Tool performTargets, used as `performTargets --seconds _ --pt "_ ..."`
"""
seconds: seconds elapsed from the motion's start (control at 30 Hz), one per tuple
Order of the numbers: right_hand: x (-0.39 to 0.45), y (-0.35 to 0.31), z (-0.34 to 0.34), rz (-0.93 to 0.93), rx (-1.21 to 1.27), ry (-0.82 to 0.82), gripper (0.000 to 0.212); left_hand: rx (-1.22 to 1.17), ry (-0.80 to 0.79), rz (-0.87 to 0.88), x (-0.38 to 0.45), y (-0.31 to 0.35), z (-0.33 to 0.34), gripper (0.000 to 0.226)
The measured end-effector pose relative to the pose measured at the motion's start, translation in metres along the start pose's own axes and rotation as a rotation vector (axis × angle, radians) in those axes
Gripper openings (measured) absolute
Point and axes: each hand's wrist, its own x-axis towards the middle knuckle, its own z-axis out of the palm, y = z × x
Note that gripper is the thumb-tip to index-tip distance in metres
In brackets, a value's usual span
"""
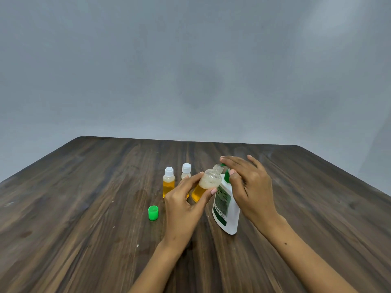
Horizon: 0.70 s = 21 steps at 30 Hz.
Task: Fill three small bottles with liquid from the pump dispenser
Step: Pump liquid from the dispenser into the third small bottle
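Near the middle of the table (84, 208), the left hand (182, 206) pinches an open bottle (206, 185) between thumb and fingers, tilted so its mouth leans toward the green nozzle of the dispenser (227, 210). The right hand (247, 185) lies over the pump head, fingers fairly straight, thumb against the green neck; it appears to press rather than grip.

To do this step well, the mouth should probably sit right under the spout before each press, with short, slow strokes, since foam already crowds the upper part and could spill over. The dispenser looks tilted, so steadying it matters.

The held bottle is clear, amber liquid low, white froth above. Two capped bottles (168, 182) stand just behind the left hand, one partly hidden. A green cap (153, 212) lies near, left of the wrist.
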Motion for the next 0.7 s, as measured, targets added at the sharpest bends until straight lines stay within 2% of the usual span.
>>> performTargets --seconds 0.3,0.7 --pt "0.0028 -0.0024 -0.0011 -0.041 0.006 -0.02 0.044 -0.003 0.005 -0.006 -0.0008 0.0015 0.0002 0.04" --pt "0.0033 0.0011 -0.0043 -0.007 -0.008 -0.032 0.046 -0.004 0.014 -0.008 -0.0001 0.001 0.0007 0.039"
